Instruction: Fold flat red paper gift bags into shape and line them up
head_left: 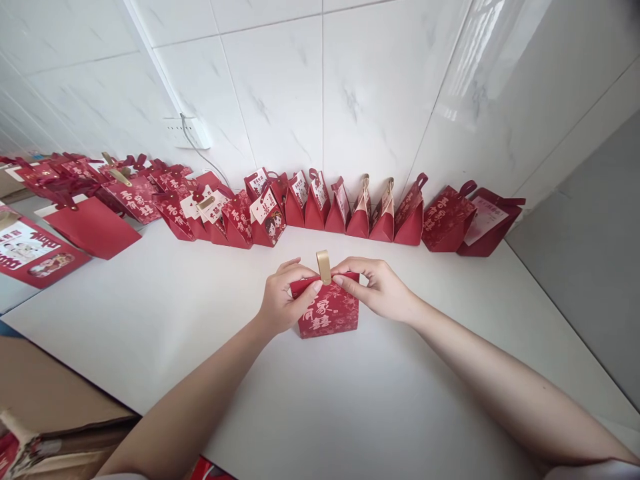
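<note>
A red gift box (333, 313) with pale Chinese lettering stands upright on the white table, in front of me. A gold strap handle (324, 265) loops up from the middle of its top edge. My left hand (287, 293) pinches that top edge just left of the strap, thumb on the near face. On the other side of the strap, my right hand (373, 285) pinches the edge between thumb and fingers. The box's far side is hidden.
A row of red gift boxes (383, 220) lines the tiled wall, with more crowded at the left (137, 197). A wall socket (186, 133) has a grey cable. An open cardboard box (55, 393) sits at the lower left below the white table (165, 300).
</note>
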The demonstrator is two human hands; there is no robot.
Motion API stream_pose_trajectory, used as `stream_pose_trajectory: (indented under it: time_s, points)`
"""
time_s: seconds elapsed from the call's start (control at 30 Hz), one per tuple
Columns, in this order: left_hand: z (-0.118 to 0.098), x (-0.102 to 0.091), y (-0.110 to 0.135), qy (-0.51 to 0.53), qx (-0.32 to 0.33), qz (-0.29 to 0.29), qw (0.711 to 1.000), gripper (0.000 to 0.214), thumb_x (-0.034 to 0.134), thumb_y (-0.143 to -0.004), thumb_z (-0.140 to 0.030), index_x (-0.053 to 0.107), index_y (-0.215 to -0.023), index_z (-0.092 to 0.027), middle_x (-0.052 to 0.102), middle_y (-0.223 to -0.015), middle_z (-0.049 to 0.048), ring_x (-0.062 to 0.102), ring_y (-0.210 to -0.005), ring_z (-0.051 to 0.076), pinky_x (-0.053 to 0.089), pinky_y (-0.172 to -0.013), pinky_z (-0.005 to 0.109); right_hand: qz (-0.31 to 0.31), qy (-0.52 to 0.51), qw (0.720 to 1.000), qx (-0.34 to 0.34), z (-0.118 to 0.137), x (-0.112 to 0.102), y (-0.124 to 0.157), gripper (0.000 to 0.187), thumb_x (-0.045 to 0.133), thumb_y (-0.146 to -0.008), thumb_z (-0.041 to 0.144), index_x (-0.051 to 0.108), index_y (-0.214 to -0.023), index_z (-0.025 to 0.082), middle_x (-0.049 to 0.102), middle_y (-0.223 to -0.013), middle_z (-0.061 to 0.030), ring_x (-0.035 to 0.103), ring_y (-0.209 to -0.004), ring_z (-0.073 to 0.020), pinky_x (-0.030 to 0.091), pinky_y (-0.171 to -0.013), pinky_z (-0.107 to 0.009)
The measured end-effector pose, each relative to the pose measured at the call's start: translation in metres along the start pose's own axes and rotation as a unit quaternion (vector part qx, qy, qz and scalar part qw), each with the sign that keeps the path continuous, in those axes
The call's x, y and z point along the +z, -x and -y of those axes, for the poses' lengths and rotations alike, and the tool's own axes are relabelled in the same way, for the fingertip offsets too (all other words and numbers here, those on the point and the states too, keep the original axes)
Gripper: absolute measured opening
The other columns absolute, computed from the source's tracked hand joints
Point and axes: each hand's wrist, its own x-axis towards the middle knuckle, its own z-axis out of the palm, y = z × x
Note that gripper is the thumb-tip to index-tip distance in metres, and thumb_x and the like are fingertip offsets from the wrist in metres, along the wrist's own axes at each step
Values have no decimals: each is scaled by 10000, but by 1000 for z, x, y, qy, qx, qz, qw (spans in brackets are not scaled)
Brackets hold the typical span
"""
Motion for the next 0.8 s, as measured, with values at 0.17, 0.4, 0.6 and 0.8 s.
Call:
stream_pose_trajectory:
  time_s: [0.17, 0.4, 0.6, 0.8]
  points:
    - [2, 1, 1, -11, 14, -7, 1000, 81, 593, -845, -240, 634, -782, -211, 697, -740, -31, 630, -672, 129, 405, -1098, 428, -26, 24, 999, -7, 0, 4, 1, 124, 587, -910, 235, 705, -877, 213, 704, -875, -25, 644, -782, -179, 503, -744, -312]
    - [2, 1, 0, -16, 35, -4, 999, 66, 589, -830, -218, 630, -780, -205, 694, -731, -30, 624, -653, 124, 421, -1068, 401, -47, 40, 998, -32, 3, 7, 2, 100, 592, -873, 168, 685, -892, 201, 680, -847, -23, 623, -747, -163, 488, -720, -294]
    - [0, 1, -1, -18, 62, -11, 998, 66, 592, -807, -187, 608, -745, -201, 664, -670, -41, 593, -603, 108, 447, -1030, 389, -70, 66, 994, -50, 5, 11, 4, 99, 589, -836, 122, 659, -813, 188, 647, -766, -5, 574, -656, -136, 456, -643, -268]
    - [-1, 3, 1, 7, 30, -3, 1000, 101, 578, -823, -225, 598, -727, -203, 678, -702, -11, 602, -652, 138, 468, -996, 401, -90, 73, 992, -52, 5, 15, 6, 97, 597, -830, 115, 642, -785, 189, 631, -754, 0, 573, -644, -132, 456, -628, -265]
